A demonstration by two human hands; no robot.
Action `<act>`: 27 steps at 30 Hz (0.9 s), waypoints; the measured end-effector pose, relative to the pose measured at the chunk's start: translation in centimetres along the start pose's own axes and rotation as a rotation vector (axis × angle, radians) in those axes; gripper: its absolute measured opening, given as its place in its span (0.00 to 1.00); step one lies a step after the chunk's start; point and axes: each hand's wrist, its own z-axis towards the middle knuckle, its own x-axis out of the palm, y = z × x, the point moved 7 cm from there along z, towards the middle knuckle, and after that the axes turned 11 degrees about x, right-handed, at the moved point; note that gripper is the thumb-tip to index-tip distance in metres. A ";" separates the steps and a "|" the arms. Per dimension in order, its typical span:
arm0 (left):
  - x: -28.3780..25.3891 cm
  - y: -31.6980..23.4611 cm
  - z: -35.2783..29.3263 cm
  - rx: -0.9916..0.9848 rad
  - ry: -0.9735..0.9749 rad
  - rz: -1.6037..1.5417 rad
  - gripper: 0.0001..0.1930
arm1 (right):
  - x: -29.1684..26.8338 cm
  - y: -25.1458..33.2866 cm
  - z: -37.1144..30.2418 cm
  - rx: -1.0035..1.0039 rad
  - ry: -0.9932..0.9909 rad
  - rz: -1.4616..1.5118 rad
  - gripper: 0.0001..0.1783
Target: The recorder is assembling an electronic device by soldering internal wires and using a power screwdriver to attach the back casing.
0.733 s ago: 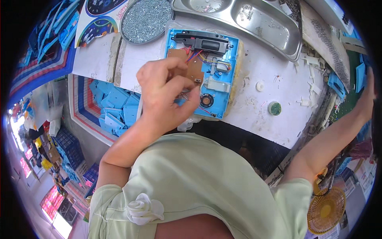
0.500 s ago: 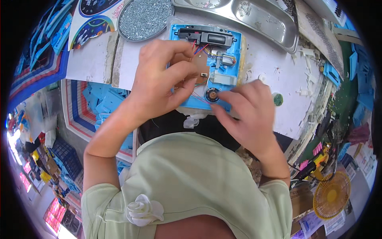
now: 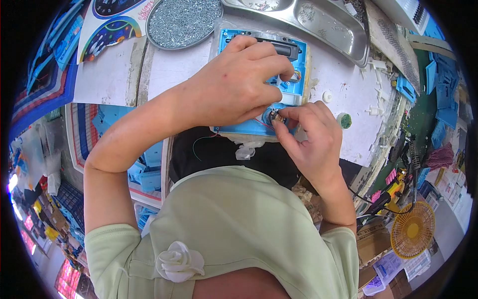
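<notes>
A blue plastic casing with electronic parts inside lies on the work table before me. My right hand pinches a small round speaker between thumb and finger at the casing's near right corner. Across the casing's middle reaches my left hand, its fingers curled down beside a white plastic piece; what its fingertips hold, if anything, is hidden. A black part runs along the far end of the casing. From the near left corner a thin green wire hangs over the edge. My left hand covers most of the wiring.
A round tray of screws and a compartmented metal tray stand at the back. On the right lie a small green-filled round container, a white round piece and white plastic scraps. Blue parts fill a striped bag at left.
My left hand has moved right, from beside the circuit board to over the casing's middle. My right hand has closed on the speaker. The green wire now hangs off the near left corner.
</notes>
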 end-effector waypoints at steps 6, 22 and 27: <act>0.2 0.3 0.2 0.056 0.053 0.003 0.13 | 0.5 0.5 0.1 -0.076 0.022 -0.097 0.10; -0.3 -0.6 -2.3 0.142 -0.014 0.142 0.20 | 1.0 0.9 0.1 -0.171 0.022 -0.080 0.10; -0.5 -0.7 -2.5 0.117 -0.005 0.172 0.22 | 1.1 0.8 0.0 -0.155 0.004 -0.065 0.09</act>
